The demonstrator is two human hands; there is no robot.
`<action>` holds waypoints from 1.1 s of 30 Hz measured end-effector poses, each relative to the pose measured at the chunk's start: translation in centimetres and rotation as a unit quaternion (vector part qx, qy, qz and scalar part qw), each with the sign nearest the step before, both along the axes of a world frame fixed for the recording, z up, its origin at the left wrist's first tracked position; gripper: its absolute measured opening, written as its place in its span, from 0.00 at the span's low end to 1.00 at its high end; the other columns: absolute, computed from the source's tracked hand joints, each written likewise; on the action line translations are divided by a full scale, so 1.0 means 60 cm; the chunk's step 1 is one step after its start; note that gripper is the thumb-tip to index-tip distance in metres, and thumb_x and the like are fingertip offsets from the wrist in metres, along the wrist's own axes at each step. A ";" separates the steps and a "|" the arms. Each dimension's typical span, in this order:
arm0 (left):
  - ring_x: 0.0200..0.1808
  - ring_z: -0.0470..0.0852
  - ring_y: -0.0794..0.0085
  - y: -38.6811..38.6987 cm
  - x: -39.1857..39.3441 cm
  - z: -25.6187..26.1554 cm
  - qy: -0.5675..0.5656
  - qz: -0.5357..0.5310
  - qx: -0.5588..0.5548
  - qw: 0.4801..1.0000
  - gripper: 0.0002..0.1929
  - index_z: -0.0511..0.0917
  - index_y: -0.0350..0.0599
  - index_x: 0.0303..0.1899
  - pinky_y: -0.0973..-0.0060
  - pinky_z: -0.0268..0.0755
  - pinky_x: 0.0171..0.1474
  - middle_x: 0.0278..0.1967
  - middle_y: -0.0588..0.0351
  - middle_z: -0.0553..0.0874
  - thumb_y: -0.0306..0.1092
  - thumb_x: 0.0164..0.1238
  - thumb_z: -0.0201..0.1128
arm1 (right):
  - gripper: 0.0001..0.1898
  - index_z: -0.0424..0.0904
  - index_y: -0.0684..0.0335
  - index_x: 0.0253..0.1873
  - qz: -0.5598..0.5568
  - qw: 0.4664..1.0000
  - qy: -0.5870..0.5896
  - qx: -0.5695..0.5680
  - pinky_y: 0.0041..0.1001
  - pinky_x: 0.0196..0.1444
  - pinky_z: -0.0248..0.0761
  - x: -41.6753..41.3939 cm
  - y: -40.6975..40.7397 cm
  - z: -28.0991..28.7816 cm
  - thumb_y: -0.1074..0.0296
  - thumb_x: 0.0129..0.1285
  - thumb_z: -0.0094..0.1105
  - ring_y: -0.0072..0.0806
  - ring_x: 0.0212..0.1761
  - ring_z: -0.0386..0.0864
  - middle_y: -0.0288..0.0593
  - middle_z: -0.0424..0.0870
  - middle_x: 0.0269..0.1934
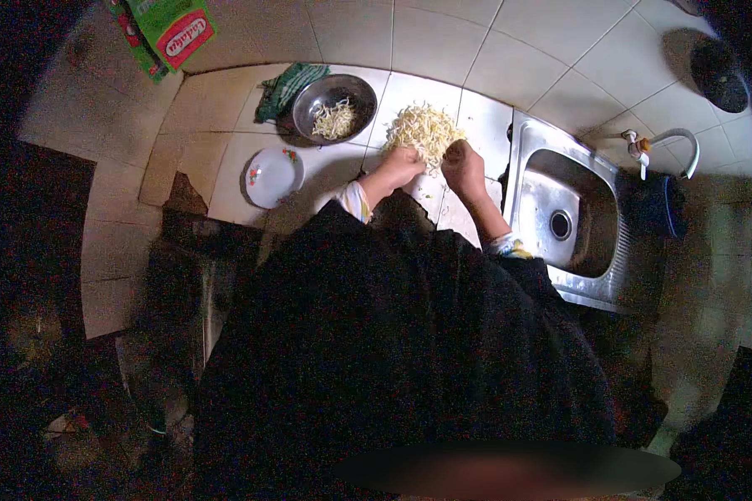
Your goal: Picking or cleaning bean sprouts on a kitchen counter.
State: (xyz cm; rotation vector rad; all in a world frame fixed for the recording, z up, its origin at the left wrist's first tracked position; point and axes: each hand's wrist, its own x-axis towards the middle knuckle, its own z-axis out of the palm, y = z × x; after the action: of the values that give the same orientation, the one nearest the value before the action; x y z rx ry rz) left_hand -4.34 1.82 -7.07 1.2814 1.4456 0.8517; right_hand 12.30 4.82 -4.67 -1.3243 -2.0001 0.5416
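A loose heap of bean sprouts (pixel 423 128) lies on the white tiled counter. My left hand (pixel 403 166) is at the heap's near left edge, its fingers bent in; whether a sprout is between them is too small to tell. At the near right edge is my right hand (pixel 462 165), with curled fingers, and its grip is also unclear. Left of the heap, a steel bowl (pixel 366 113) holds a smaller portion of bean sprouts (pixel 334 120). A few bits of sprout lie on the tiles near my hands.
A white plate with red flowers (pixel 276 178) sits nearer me, below the bowl. A green checked cloth (pixel 286 87) lies behind the bowl. To the right are a steel sink (pixel 561 188) and a faucet (pixel 640 145). Green packaging (pixel 175 34) hangs at upper left.
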 end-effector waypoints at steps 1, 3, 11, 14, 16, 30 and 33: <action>0.30 0.78 0.74 -0.013 0.004 0.005 -0.046 0.034 0.003 0.998 0.13 0.79 0.33 0.37 0.74 0.70 0.33 0.29 0.55 0.83 0.36 0.58 0.59 | 0.08 0.70 0.67 0.34 0.002 1.000 0.001 0.002 0.26 0.33 0.72 -0.001 0.000 0.007 0.77 0.49 0.59 0.36 0.29 0.79 0.48 0.80 0.28; 0.31 0.78 0.76 -0.031 0.014 0.069 -0.084 0.017 -0.020 0.996 0.12 0.79 0.34 0.38 0.76 0.70 0.33 0.30 0.57 0.83 0.35 0.60 0.58 | 0.08 0.70 0.65 0.33 -0.002 0.982 0.172 -0.078 0.28 0.35 0.73 0.008 -0.016 0.030 0.80 0.48 0.58 0.38 0.32 0.80 0.46 0.80 0.27; 0.29 0.76 0.80 -0.030 0.017 0.093 -0.128 0.004 0.005 0.992 0.08 0.81 0.42 0.37 0.80 0.68 0.34 0.30 0.63 0.82 0.31 0.61 0.55 | 0.06 0.73 0.64 0.31 0.100 0.981 0.156 0.063 0.26 0.36 0.73 0.006 -0.074 0.072 0.81 0.47 0.59 0.35 0.35 0.81 0.46 0.82 0.32; 0.28 0.77 0.76 -0.033 0.012 0.092 -0.037 0.012 0.047 0.998 0.09 0.81 0.38 0.34 0.77 0.69 0.34 0.27 0.59 0.82 0.32 0.59 0.56 | 0.07 0.73 0.64 0.33 0.084 0.975 0.205 0.003 0.26 0.36 0.73 0.011 -0.081 0.080 0.81 0.49 0.58 0.36 0.35 0.81 0.45 0.82 0.34; 0.28 0.77 0.72 -0.037 0.009 0.102 0.054 -0.037 0.115 0.991 0.10 0.80 0.36 0.31 0.73 0.68 0.34 0.25 0.54 0.81 0.34 0.58 0.57 | 0.07 0.72 0.64 0.35 0.072 0.981 0.164 0.077 0.27 0.37 0.73 0.010 -0.070 0.083 0.80 0.51 0.58 0.36 0.35 0.81 0.45 0.82 0.34; 0.23 0.79 0.67 -0.062 0.003 0.059 0.156 -0.090 0.118 0.977 0.11 0.79 0.36 0.25 0.68 0.69 0.30 0.21 0.46 0.80 0.36 0.51 0.60 | 0.10 0.68 0.63 0.35 0.135 0.991 0.007 0.010 0.39 0.34 0.68 0.012 -0.085 0.055 0.75 0.48 0.59 0.47 0.31 0.75 0.50 0.75 0.26; 0.30 0.81 0.69 -0.054 -0.016 0.045 0.127 -0.119 0.084 0.981 0.09 0.81 0.38 0.26 0.72 0.71 0.38 0.26 0.50 0.84 0.35 0.52 0.61 | 0.09 0.68 0.63 0.37 0.088 0.995 -0.049 -0.008 0.42 0.33 0.68 0.029 -0.064 0.022 0.76 0.49 0.54 0.50 0.32 0.75 0.52 0.75 0.28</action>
State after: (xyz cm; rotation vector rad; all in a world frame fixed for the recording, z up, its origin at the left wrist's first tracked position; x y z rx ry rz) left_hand -5.29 -1.43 -4.38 1.7036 1.4014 0.6777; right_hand 14.03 0.99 -3.36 -1.2113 -2.2121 0.5835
